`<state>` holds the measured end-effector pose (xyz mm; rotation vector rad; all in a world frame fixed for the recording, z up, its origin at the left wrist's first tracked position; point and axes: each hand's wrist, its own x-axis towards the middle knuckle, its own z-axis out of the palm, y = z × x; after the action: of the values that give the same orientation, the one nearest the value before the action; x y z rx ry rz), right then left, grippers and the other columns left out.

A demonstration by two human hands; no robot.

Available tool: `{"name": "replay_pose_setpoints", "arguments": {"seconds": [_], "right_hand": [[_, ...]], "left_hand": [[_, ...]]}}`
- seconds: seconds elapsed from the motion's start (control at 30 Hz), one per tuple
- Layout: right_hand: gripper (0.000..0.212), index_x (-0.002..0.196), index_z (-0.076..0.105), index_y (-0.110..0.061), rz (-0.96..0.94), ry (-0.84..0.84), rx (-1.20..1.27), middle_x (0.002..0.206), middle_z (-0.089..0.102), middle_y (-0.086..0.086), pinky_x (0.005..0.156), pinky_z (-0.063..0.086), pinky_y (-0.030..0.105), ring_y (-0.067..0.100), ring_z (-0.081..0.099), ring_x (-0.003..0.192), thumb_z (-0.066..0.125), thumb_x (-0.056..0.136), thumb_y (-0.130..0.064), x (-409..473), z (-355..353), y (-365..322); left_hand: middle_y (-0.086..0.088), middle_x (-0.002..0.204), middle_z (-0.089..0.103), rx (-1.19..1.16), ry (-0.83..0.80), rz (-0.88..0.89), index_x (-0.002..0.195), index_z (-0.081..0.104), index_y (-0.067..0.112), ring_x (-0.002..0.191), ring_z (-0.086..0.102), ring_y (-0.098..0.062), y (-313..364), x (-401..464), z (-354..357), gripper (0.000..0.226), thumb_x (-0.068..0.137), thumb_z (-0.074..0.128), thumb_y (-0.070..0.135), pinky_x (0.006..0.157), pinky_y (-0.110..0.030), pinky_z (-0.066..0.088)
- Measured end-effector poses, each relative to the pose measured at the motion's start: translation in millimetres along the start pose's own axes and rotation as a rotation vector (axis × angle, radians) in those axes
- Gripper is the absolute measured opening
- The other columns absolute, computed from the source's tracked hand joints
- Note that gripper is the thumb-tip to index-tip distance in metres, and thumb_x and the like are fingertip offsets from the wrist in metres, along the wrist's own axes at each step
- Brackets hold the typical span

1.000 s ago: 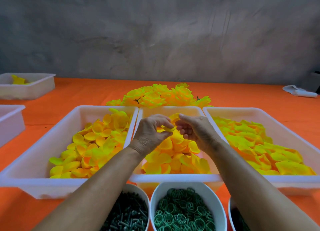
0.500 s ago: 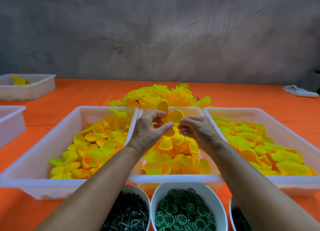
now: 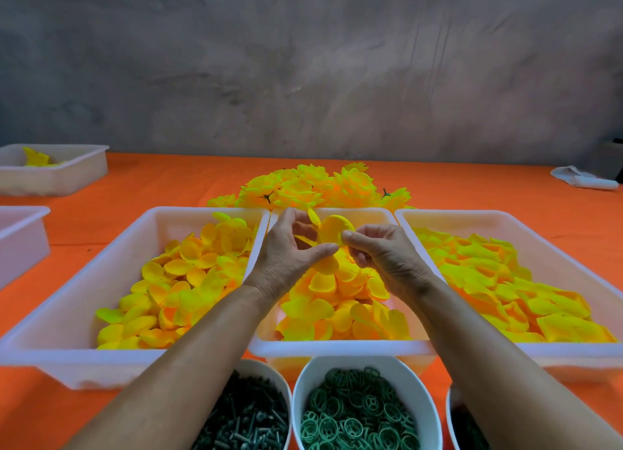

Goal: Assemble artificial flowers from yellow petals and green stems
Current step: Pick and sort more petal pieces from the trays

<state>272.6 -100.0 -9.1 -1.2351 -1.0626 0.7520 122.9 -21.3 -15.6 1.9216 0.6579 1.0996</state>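
Note:
Above the middle white tray (image 3: 340,348) my left hand (image 3: 290,254) and my right hand (image 3: 381,254) meet on a cluster of yellow petals (image 3: 332,230). Both pinch it, thumb tips nearly touching under a rounded petal. The tray below holds a heap of loose yellow petals (image 3: 337,301). A white bowl of dark green stem pegs (image 3: 249,419) sits near my left forearm. Beside it stands a white bowl of green rings (image 3: 360,412). Finished yellow flowers (image 3: 313,186) are piled behind the trays.
A left tray (image 3: 67,314) holds small rounded yellow petals and a right tray (image 3: 573,351) holds larger ones. Two more white trays (image 3: 54,176) stand at the far left on the orange table (image 3: 151,179). A third bowl (image 3: 453,412) is mostly hidden by my right arm. A white cloth (image 3: 583,179) lies far right.
Both hands have risen from the petal heap in the middle tray, lifting a petal cluster; the petals now stand higher between the fingers, near the tray's far rim.

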Motion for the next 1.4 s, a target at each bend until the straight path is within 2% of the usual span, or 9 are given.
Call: {"name": "replay_pose_setpoints", "arguments": {"seconds": [0.1, 0.23, 0.37, 0.47, 0.6, 0.87, 1.07, 1.23, 1.4], "right_hand": [[0.029, 0.054, 0.062, -0.017, -0.010, 0.012, -0.021, 0.048, 0.052, -0.004, 0.046, 0.034, 0.018, 0.006, 0.042, 0.044, 0.069, 0.082, -0.016, -0.7, -0.3, -0.2], [0.027, 0.057, 0.058, -0.014, -0.026, -0.005, -0.054, 0.046, 0.050, -0.006, 0.044, 0.034, 0.017, 0.006, 0.040, 0.042, 0.071, 0.080, -0.019, -2.7, 0.0, -1.6], [0.030, 0.053, 0.055, -0.017, -0.043, 0.000, -0.034, 0.045, 0.046, -0.006, 0.042, 0.033, 0.015, 0.006, 0.037, 0.042, 0.073, 0.076, -0.022, -2.6, 1.4, -1.4], [0.027, 0.052, 0.058, -0.020, -0.046, -0.041, -0.039, 0.047, 0.048, -0.007, 0.043, 0.033, 0.016, 0.006, 0.038, 0.044, 0.073, 0.071, -0.030, -3.2, 4.1, -1.6], [0.027, 0.049, 0.060, -0.022, -0.020, -0.114, -0.021, 0.047, 0.048, -0.010, 0.046, 0.033, 0.017, 0.006, 0.037, 0.046, 0.071, 0.070, -0.035, -3.8, 4.5, -2.4], [0.020, 0.057, 0.062, -0.020, -0.005, -0.163, 0.051, 0.052, 0.057, -0.008, 0.046, 0.040, 0.014, 0.002, 0.048, 0.046, 0.070, 0.074, -0.029, -3.1, 3.4, -3.3], [0.026, 0.066, 0.064, -0.019, -0.027, 0.012, -0.029, 0.055, 0.058, -0.006, 0.051, 0.041, 0.019, 0.004, 0.049, 0.049, 0.075, 0.067, -0.042, -2.1, 5.1, -1.3], [0.012, 0.073, 0.067, -0.015, -0.074, 0.055, -0.105, 0.055, 0.062, -0.005, 0.049, 0.044, 0.017, 0.004, 0.055, 0.051, 0.073, 0.079, -0.023, -3.5, 4.0, 0.2], [0.013, 0.070, 0.070, -0.012, -0.066, 0.067, -0.124, 0.055, 0.065, -0.001, 0.048, 0.044, 0.017, 0.007, 0.057, 0.049, 0.068, 0.083, -0.011, -4.9, 2.0, 0.2]], "left_hand": [[0.001, 0.085, 0.060, 0.031, 0.042, 0.036, 0.091, 0.049, 0.020, 0.081, 0.062, -0.014, 0.4, -0.2, -0.2, 0.043, 0.066, 0.082, 0.029, 0.067, -0.026, 0.056], [0.002, 0.081, 0.062, 0.005, -0.141, 0.009, 0.095, 0.059, 0.030, 0.071, 0.064, -0.011, 4.1, -4.6, 0.7, 0.038, 0.062, 0.074, 0.043, 0.065, -0.028, 0.057], [-0.007, 0.079, 0.068, -0.066, -0.203, -0.022, 0.089, 0.070, 0.015, 0.070, 0.062, -0.013, 3.4, -5.0, 0.3, 0.013, 0.079, 0.071, 0.024, 0.063, -0.031, 0.054], [-0.019, 0.082, 0.068, -0.110, -0.215, -0.036, 0.090, 0.071, 0.001, 0.070, 0.060, -0.021, 2.9, -5.0, -1.2, 0.017, 0.085, 0.066, 0.017, 0.063, -0.034, 0.052], [-0.005, 0.082, 0.070, -0.194, -0.280, -0.072, 0.086, 0.070, 0.014, 0.072, 0.064, -0.010, 6.3, -5.3, -1.7, 0.015, 0.080, 0.066, 0.027, 0.062, -0.026, 0.054], [-0.012, 0.074, 0.064, -0.317, -0.228, -0.156, 0.077, 0.059, 0.015, 0.063, 0.061, -0.014, 8.1, -3.7, -2.7, 0.017, 0.078, 0.066, 0.030, 0.055, -0.024, 0.055], [-0.001, 0.071, 0.060, -0.050, -0.125, 0.003, 0.080, 0.065, 0.009, 0.062, 0.055, -0.012, 1.8, -3.1, 1.6, 0.007, 0.085, 0.067, 0.014, 0.059, -0.028, 0.049], [-0.003, 0.091, 0.062, 0.183, -0.070, 0.199, 0.077, 0.067, 0.009, 0.074, 0.062, -0.024, 0.0, -3.7, 4.9, 0.007, 0.082, 0.071, 0.013, 0.066, -0.036, 0.054], [-0.001, 0.093, 0.059, 0.257, -0.048, 0.190, 0.079, 0.070, 0.011, 0.066, 0.059, -0.019, -0.7, -3.5, 5.8, 0.010, 0.079, 0.075, 0.020, 0.062, -0.034, 0.054]]}}
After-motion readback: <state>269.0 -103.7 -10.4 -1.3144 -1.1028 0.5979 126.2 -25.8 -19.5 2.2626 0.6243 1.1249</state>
